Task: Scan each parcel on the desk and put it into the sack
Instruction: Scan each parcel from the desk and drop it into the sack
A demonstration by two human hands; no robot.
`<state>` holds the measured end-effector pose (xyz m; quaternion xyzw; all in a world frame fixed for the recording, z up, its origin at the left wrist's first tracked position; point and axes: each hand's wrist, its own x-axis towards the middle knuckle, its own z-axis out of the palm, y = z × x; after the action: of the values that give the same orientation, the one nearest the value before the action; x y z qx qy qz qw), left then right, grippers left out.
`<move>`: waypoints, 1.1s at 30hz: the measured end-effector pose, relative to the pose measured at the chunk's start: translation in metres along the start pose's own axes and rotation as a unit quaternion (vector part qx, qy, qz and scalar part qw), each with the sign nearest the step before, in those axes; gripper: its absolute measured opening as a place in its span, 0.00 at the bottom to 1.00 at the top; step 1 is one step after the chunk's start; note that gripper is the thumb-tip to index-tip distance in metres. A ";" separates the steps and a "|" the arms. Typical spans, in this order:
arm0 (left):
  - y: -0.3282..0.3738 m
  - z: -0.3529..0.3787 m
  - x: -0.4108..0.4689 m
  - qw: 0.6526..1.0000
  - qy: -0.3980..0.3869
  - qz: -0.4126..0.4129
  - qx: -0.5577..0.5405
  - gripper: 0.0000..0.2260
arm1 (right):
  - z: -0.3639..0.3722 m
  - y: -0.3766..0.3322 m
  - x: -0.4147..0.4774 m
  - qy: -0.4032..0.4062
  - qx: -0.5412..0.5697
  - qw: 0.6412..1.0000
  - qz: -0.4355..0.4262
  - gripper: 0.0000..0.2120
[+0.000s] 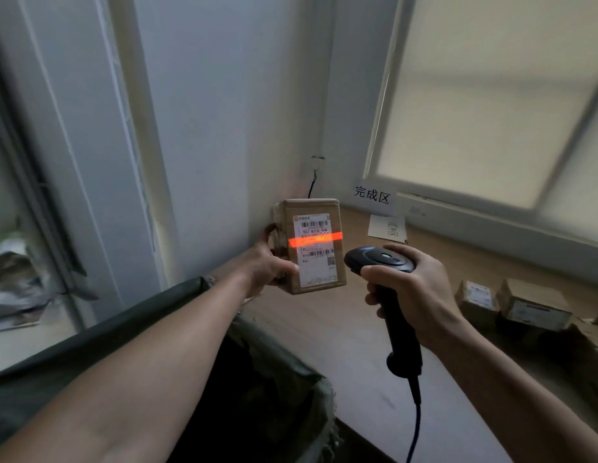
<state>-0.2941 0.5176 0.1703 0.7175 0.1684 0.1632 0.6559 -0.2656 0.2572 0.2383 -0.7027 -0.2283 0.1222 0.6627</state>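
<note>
Wooden desk (341, 332) in window corner: my left hand (269, 265) grips the upright cardboard parcel (311, 245) above the green sack (264, 372), label facing the barcode scanner (381, 262) clenched in my right hand (414, 295), its red beam across the label.

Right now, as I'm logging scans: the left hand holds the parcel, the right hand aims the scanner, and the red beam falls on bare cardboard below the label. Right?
Not quite. In the head view the red beam crosses the label itself, not bare cardboard below it. The rest stands: the left hand holds the parcel and the right hand aims the scanner.
</note>
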 end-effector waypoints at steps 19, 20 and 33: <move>-0.035 -0.098 -0.014 0.993 0.114 -0.033 0.012 0.44 | 0.084 0.020 0.025 -0.109 -0.008 0.994 0.019 0.17; -0.037 -0.101 -0.016 0.992 0.118 -0.036 0.011 0.43 | 0.087 0.021 0.026 -0.111 -0.004 0.994 0.024 0.17; -0.084 -0.148 -0.040 0.981 0.158 -0.091 0.067 0.46 | 0.119 0.044 0.033 -0.157 -0.010 0.986 0.047 0.18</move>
<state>-0.3997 0.6374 0.0993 0.7068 0.3451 0.2024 0.5834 -0.2863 0.3772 0.1882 -0.6912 -0.2974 0.2603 0.6050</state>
